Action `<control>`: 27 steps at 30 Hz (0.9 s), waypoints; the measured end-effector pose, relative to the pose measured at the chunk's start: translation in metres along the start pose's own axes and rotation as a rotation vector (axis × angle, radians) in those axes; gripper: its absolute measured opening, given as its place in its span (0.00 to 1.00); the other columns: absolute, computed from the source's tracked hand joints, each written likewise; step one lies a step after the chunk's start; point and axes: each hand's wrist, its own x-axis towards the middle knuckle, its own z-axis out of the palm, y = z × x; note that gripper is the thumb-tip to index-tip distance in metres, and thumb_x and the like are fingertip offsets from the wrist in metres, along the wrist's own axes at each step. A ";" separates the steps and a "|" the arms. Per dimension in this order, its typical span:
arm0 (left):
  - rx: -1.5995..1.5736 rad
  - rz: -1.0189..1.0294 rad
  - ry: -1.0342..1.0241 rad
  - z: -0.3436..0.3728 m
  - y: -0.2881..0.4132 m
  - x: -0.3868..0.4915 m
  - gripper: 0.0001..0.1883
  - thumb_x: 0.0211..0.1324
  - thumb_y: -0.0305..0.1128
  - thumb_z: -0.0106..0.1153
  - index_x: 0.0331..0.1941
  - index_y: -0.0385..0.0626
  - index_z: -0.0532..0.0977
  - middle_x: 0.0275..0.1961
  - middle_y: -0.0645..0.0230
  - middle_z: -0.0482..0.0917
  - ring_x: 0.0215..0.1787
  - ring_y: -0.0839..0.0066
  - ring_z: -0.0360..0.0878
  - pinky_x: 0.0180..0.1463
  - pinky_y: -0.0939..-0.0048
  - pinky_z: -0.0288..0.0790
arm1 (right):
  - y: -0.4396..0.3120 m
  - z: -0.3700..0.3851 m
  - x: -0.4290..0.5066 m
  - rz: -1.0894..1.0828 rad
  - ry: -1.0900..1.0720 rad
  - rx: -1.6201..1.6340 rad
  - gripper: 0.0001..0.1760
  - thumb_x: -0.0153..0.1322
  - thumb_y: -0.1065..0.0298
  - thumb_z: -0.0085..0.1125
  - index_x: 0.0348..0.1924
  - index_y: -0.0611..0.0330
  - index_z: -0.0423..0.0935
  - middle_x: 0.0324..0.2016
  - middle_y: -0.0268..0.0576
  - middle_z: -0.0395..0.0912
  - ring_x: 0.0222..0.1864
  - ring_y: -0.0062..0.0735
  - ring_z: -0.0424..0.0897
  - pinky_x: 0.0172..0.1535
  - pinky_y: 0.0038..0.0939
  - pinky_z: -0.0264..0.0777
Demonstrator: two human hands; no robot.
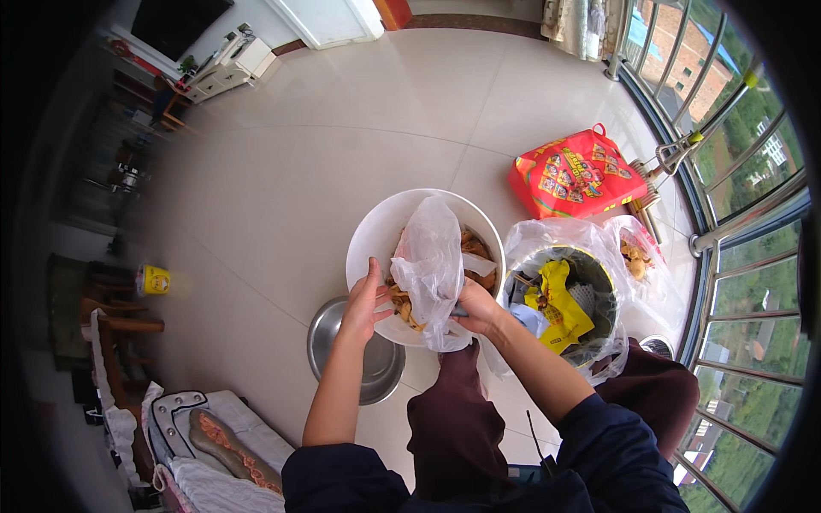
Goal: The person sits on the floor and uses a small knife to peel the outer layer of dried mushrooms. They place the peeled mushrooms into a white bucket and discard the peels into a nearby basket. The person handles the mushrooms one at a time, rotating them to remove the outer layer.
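Note:
A white round basin [369,237] stands in front of me, holding brown dried pieces that look like mushrooms [404,306]. Over them hangs a translucent plastic bag [428,256]. My right hand [478,308] grips the bag's lower right side, with a small dark thing at the fingers that I cannot identify. My left hand [367,302] is at the basin's lower left rim, thumb up and fingers apart, holding nothing. A steel bowl [375,378] sits on the floor, partly beneath the basin and my left forearm.
Right of the basin stands a bin [612,301] lined with clear plastic, holding a yellow wrapper [561,308]. Beyond it lie a plastic bag with brown pieces [635,260] and a red bag [577,173]. A window railing [757,314] runs along the right; a padded seat [247,410] is lower left.

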 end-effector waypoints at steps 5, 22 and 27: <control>-0.100 0.048 -0.209 0.018 0.007 -0.002 0.26 0.62 0.50 0.52 0.53 0.40 0.70 0.48 0.64 0.77 0.51 0.74 0.73 0.52 0.63 0.67 | 0.001 0.004 -0.001 0.032 -0.127 -0.085 0.20 0.66 0.65 0.62 0.51 0.54 0.73 0.38 0.34 0.78 0.36 0.24 0.78 0.38 0.29 0.74; 0.147 0.757 0.333 -0.026 0.037 -0.024 0.11 0.67 0.34 0.48 0.32 0.40 0.70 0.29 0.74 0.74 0.31 0.84 0.68 0.37 0.79 0.65 | -0.013 -0.005 -0.015 -0.125 0.110 0.034 0.06 0.68 0.75 0.52 0.26 0.55 0.68 0.18 0.30 0.64 0.16 0.18 0.60 0.23 0.22 0.58; -0.303 0.601 0.067 -0.044 0.028 -0.022 0.09 0.70 0.35 0.43 0.43 0.44 0.68 0.41 0.72 0.76 0.43 0.83 0.71 0.50 0.76 0.67 | -0.021 0.015 -0.039 -0.093 -0.072 0.140 0.10 0.70 0.66 0.56 0.43 0.60 0.73 0.22 0.29 0.65 0.19 0.16 0.61 0.25 0.21 0.59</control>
